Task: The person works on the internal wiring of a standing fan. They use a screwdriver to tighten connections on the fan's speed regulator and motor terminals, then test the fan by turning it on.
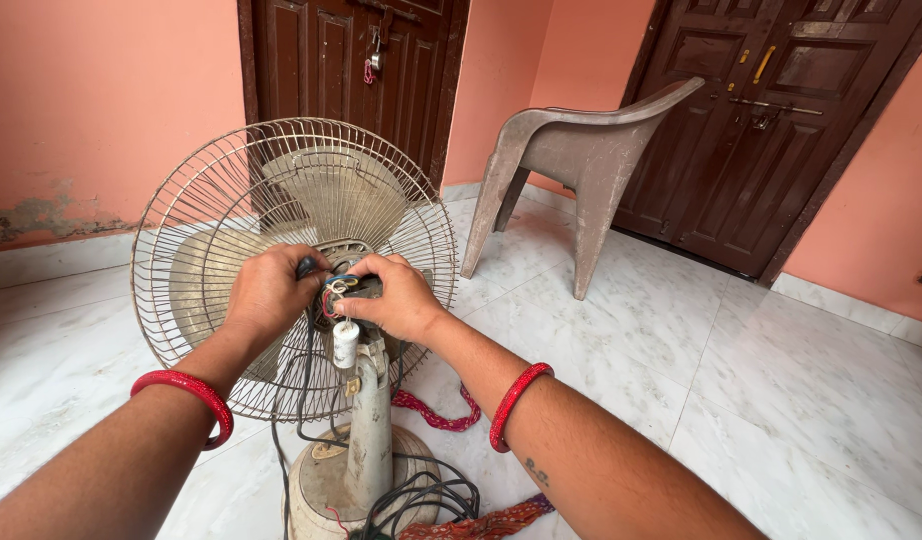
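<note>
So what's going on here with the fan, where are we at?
A person is working with both bare hands at the back of a pedestal fan that stands on a marble floor. The left hand and right hand meet at the exposed motor wiring, pinching coloured wires. A small white cylinder, probably a capacitor, hangs from those wires beside the stand. The wire guard is on and the black cord lies coiled at the base. A plastic chair stands behind.

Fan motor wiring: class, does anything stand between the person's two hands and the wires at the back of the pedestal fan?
Nothing visible does. The left hand and right hand are already on the exposed wires behind the wire guard; the white capacitor hangs just below, clear of the fingers.
</note>
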